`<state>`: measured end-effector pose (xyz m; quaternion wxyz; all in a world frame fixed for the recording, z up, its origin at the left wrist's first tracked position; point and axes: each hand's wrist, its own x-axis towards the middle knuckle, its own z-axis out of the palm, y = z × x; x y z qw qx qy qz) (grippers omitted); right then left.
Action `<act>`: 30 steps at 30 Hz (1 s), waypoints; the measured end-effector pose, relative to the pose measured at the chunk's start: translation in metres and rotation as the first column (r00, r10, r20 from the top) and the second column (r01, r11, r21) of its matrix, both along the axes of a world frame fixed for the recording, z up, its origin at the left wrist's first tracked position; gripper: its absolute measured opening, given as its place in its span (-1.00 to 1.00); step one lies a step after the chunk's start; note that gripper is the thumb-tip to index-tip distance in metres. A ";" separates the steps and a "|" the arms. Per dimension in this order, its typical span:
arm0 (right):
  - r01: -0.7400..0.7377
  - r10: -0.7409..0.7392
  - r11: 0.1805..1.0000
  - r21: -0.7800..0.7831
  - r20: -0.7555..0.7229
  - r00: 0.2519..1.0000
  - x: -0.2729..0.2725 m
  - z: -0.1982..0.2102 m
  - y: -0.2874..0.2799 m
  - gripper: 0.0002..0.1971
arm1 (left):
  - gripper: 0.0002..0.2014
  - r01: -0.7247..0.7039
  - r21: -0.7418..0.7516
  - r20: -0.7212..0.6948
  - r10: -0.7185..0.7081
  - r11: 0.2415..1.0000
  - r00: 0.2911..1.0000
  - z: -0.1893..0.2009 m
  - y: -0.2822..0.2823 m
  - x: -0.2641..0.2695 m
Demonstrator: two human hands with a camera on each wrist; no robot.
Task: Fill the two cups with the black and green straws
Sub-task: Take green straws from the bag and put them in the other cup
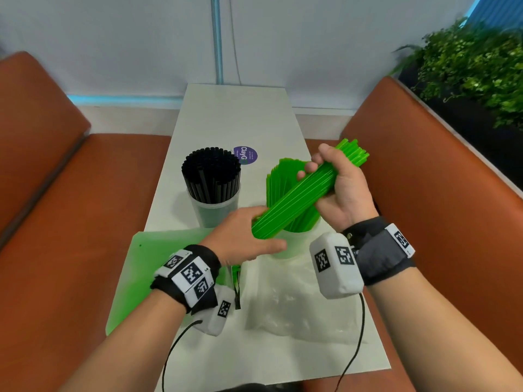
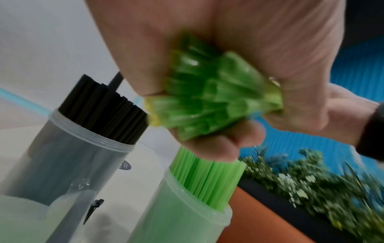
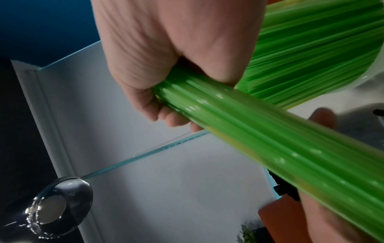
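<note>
A clear cup [image 1: 216, 212] left of the table's middle is packed with black straws [image 1: 210, 176]. Beside it on the right, a second clear cup [image 1: 297, 247] holds upright green straws [image 1: 278, 179]. Both hands hold a loose bundle of green straws [image 1: 300, 193] slanted above that second cup. My right hand [image 1: 336, 188] grips the bundle's upper half in a fist. My left hand [image 1: 246, 236] curls round its lower end. In the left wrist view, thumb and fingers close on the bundle's cut ends [image 2: 216, 95]. The right wrist view has the bundle [image 3: 270, 139] running through the fist.
A green plastic bag [image 1: 158, 264] and crumpled clear wrap [image 1: 297, 304] lie on the near half of the white table [image 1: 235, 117]. A purple sticker [image 1: 245, 154] sits behind the cups. Orange benches [image 1: 85, 193] flank the table, and a plant [image 1: 475, 66] stands at far right.
</note>
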<state>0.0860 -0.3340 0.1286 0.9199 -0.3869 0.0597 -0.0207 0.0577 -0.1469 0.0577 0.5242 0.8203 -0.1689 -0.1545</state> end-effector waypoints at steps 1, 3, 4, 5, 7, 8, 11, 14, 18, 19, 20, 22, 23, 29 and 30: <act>0.037 -0.037 0.999 0.017 0.006 0.999 0.001 0.002 -0.002 -0.87 | -0.45 -0.047 -0.081 -0.018 0.046 0.996 0.999 0.002 0.003 0.001; 0.111 -0.113 0.991 0.076 0.013 0.994 0.003 0.007 -0.010 -0.84 | -0.37 -0.245 -0.285 -0.113 0.221 0.927 0.969 0.004 0.011 0.004; 0.141 -0.144 0.984 0.107 0.017 0.989 0.003 0.010 -0.014 -0.83 | -0.37 -0.367 -0.392 -0.232 0.295 0.843 0.927 0.004 0.014 0.006; 0.167 -0.171 0.976 0.138 0.019 0.985 0.003 0.012 -0.017 -0.84 | -0.35 -0.475 -0.491 -0.373 0.317 0.730 0.872 0.004 0.015 0.009; 0.201 -0.210 0.963 0.177 0.029 0.977 0.002 0.012 -0.014 -0.84 | -0.32 -0.603 -0.603 -0.557 0.265 0.522 0.787 0.004 0.010 0.010; 0.206 -0.216 0.963 0.177 0.041 0.975 0.000 0.011 -0.010 -0.84 | -0.31 -0.626 -0.626 -0.592 0.239 0.466 0.770 0.004 0.006 0.010; 0.188 -0.201 0.971 0.151 0.076 0.977 -0.006 0.007 0.001 -0.81 | -0.37 -0.638 -0.657 -0.615 0.204 0.401 0.762 0.003 -0.003 0.008; 0.203 -0.217 0.971 0.129 0.102 0.971 -0.008 0.007 -0.003 -0.84 | -0.39 -0.639 -0.658 -0.620 0.195 0.400 0.760 -0.002 -0.004 0.009; 0.183 -0.185 0.983 0.027 0.143 0.972 -0.009 0.009 -0.004 -0.88 | -0.42 -0.587 -0.643 -0.566 0.211 0.492 0.797 -0.010 -0.015 0.007; 0.193 -0.190 0.981 -0.004 0.151 0.970 -0.008 0.010 -0.007 -0.88 | -0.43 -0.582 -0.623 -0.561 0.220 0.523 0.798 -0.012 -0.018 0.006; 0.215 -0.207 0.976 -0.039 0.162 0.965 -0.007 0.012 -0.012 -0.89 | -0.46 -0.573 -0.589 -0.552 0.233 0.570 0.800 -0.015 -0.020 0.005; 0.280 -0.255 0.953 -0.113 0.193 0.947 -0.002 0.017 -0.027 -0.90 | -0.61 -0.531 -0.454 -0.481 0.305 0.715 0.822 -0.021 -0.026 0.004; 0.313 -0.280 0.939 -0.146 0.210 0.937 0.001 0.018 -0.035 -0.90 | -0.72 -0.484 -0.357 -0.407 0.334 0.799 0.850 -0.026 -0.028 0.005; 0.416 -0.327 0.849 -0.327 0.293 0.898 0.017 0.011 -0.063 -0.92 | -0.31 -0.148 0.187 -0.128 0.173 0.971 0.977 -0.054 -0.045 0.009; 0.417 -0.323 0.839 -0.349 0.297 0.898 0.019 0.008 -0.064 -0.92 | -0.30 -0.115 0.222 -0.110 0.142 0.968 0.984 -0.056 -0.048 0.010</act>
